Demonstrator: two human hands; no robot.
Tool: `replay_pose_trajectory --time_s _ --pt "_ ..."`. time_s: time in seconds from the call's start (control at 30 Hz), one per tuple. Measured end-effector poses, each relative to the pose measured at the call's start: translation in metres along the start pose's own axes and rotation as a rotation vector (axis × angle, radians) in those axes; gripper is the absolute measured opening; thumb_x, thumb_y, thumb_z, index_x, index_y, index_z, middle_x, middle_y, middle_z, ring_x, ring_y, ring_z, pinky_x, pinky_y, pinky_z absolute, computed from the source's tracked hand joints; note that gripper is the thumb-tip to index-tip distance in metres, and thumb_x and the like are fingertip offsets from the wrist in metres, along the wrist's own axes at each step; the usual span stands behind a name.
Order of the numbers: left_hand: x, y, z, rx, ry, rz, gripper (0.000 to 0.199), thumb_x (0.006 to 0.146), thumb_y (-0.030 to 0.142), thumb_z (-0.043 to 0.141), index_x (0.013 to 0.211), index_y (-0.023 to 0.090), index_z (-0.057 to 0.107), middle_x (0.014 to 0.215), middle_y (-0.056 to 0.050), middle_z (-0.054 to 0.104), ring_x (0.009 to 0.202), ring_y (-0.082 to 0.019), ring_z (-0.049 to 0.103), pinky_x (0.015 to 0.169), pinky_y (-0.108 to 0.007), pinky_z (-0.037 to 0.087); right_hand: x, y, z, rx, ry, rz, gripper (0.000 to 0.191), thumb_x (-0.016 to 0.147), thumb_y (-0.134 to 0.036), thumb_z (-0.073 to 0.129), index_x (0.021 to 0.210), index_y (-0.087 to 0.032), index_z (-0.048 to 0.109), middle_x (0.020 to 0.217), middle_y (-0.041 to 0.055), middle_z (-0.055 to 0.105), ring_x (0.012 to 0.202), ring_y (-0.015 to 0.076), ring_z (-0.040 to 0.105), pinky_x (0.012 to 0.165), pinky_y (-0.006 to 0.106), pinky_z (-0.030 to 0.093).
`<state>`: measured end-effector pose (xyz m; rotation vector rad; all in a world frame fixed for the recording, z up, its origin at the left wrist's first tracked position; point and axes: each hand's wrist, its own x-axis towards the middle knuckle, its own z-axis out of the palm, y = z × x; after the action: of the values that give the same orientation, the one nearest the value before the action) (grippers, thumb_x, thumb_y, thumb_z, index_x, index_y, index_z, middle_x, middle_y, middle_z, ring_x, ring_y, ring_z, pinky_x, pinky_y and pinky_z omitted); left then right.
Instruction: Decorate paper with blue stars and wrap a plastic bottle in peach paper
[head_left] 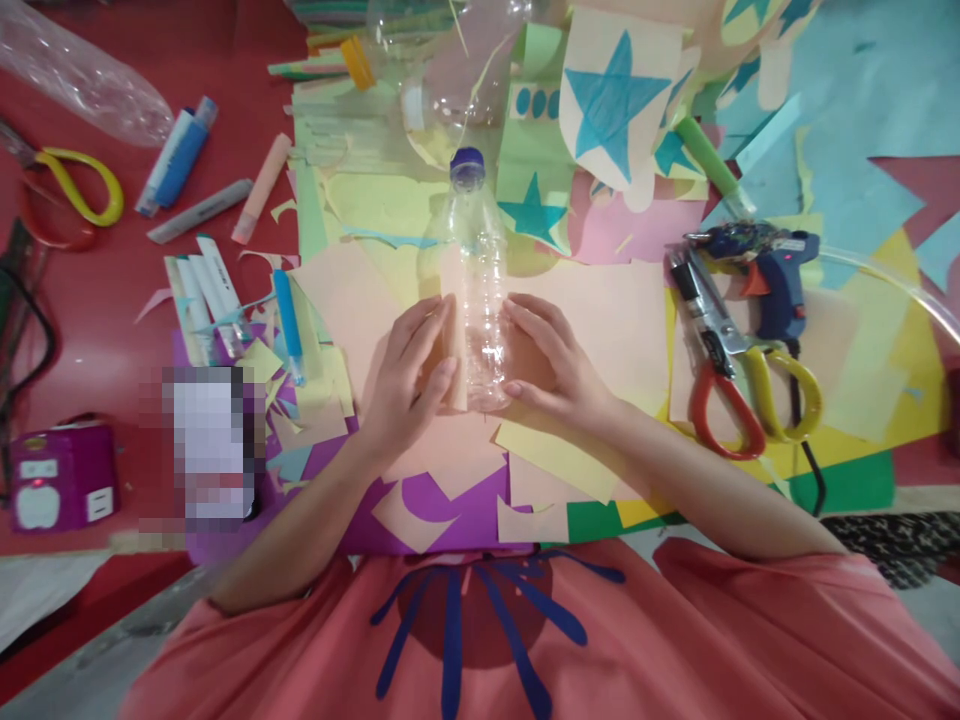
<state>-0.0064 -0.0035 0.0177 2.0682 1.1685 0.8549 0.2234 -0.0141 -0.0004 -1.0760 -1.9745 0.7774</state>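
Observation:
A clear plastic bottle (486, 290) with a dark blue cap (468, 166) is between my two hands, its cap pointing away from me. Along the bottle's left side runs a strip of peach paper (454, 270). My left hand (412, 370) presses that paper against the bottle, thumb and fingers bent around its edge. On the other side, my right hand (555, 360) grips the bottle with curved fingers and thumb tip. Peach paper sheets (615, 320) lie beneath. How far the paper reaches around the bottle is hidden.
To the right lie scissors (724, 400) and a blue glue gun (784, 280). Several markers (202, 285), paper scraps and another pair of scissors (82, 185) lie left, near a purple box (64, 475). Paper with blue stars (619, 100) and another clear bottle (457, 90) are beyond.

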Motion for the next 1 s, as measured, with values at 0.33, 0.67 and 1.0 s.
replay_pose_trajectory --time_s 0.33,0.67,1.0 --pt "-0.001 -0.001 0.003 -0.003 0.004 0.008 0.053 0.102 0.046 0.038 0.153 0.044 0.026 0.148 -0.005 0.045 0.139 -0.027 0.046 0.116 -0.045 0.041 0.001 -0.002 0.0 0.016 0.034 -0.038 0.068 0.091 -0.055 0.056 0.152 -0.038 0.031 0.141 0.0098 0.042 0.133 0.0301 0.047 0.108 0.053 0.048" --pt "-0.003 0.003 0.003 -0.124 -0.004 -0.058 0.05 0.1 0.047 0.042 0.15 0.047 0.033 0.143 -0.006 0.041 0.137 -0.028 0.045 0.11 -0.049 0.05 0.002 -0.01 0.003 0.008 -0.016 -0.029 0.067 0.093 -0.047 0.05 0.152 -0.052 0.018 0.143 0.0043 0.033 0.112 0.026 0.055 0.093 0.049 0.056" --pt "-0.004 0.008 0.005 -0.158 0.027 -0.139 0.051 0.092 0.061 0.051 0.141 0.05 0.044 0.138 -0.005 0.046 0.13 -0.028 0.05 0.098 -0.045 0.059 0.004 -0.014 0.002 0.074 -0.096 -0.062 0.062 0.095 -0.041 0.046 0.149 -0.058 0.023 0.155 -0.0032 0.021 0.1 0.0208 0.063 0.091 0.047 0.059"
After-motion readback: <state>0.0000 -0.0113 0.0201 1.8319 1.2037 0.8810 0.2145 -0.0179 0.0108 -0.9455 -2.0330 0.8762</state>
